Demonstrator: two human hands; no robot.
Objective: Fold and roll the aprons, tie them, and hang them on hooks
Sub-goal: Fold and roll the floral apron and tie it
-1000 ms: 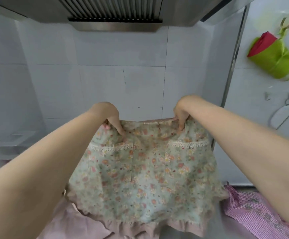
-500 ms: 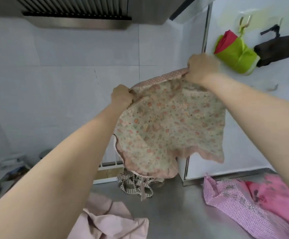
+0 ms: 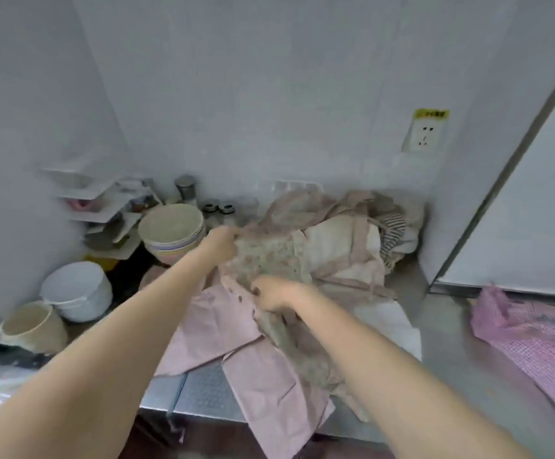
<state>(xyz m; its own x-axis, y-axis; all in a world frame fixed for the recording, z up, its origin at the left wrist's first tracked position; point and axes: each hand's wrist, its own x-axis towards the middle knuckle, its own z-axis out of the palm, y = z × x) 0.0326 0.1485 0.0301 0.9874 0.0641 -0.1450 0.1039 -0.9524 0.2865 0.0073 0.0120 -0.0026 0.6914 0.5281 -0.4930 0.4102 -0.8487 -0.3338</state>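
Loosely crumpled floral apron (image 3: 269, 260), both hands (image 3: 221, 245) gripping

The apron (image 3: 269, 260) being handled is pale green with a small pink and orange flower print. Under it lies a plain dusty-pink cloth (image 3: 263, 376). Behind, a cream apron (image 3: 332, 246) has pink bands, and beside that a cloth (image 3: 392, 230) is striped grey and white. At the right edge lies a cloth (image 3: 534, 346) in a pink and white check. The stacked bowls (image 3: 172, 231) are beige on top, with pastel rims below. The bucket (image 3: 77, 289) is white and the cup (image 3: 31, 326) beige. The counter (image 3: 451, 376) is steel grey. The wall socket (image 3: 425, 134) is white under a yellow label.
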